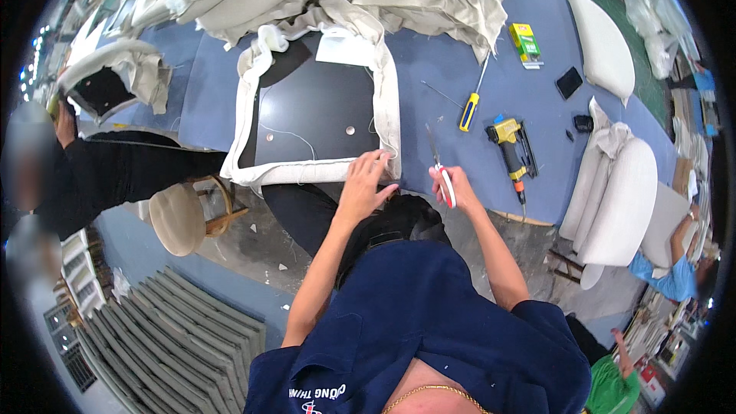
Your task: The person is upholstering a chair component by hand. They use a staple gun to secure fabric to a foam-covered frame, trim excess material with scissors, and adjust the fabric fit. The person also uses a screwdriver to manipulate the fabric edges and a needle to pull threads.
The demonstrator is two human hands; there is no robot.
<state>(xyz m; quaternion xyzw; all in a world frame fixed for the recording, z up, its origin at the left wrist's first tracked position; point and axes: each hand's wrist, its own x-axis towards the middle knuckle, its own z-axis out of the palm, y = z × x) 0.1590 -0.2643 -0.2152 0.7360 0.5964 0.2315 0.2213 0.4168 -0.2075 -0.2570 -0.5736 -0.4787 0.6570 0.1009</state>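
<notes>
The seat [318, 111] lies black side up on the table [452, 57]; the left hand [366, 186], grip loose, fingers spread, touches its near right corner. Rightward, the right hand's [457, 186] grip is closed around scissors [438, 166].

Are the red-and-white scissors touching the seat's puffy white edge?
Apart. The head view shows blue tabletop between the scissors and the puffy white edge.

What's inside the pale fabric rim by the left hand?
A dark panel, with two round spots, loose thread and a white patch toward the far edge. The left hand covers part of the rim at the near right corner; what lies under the panel is hidden.
</notes>
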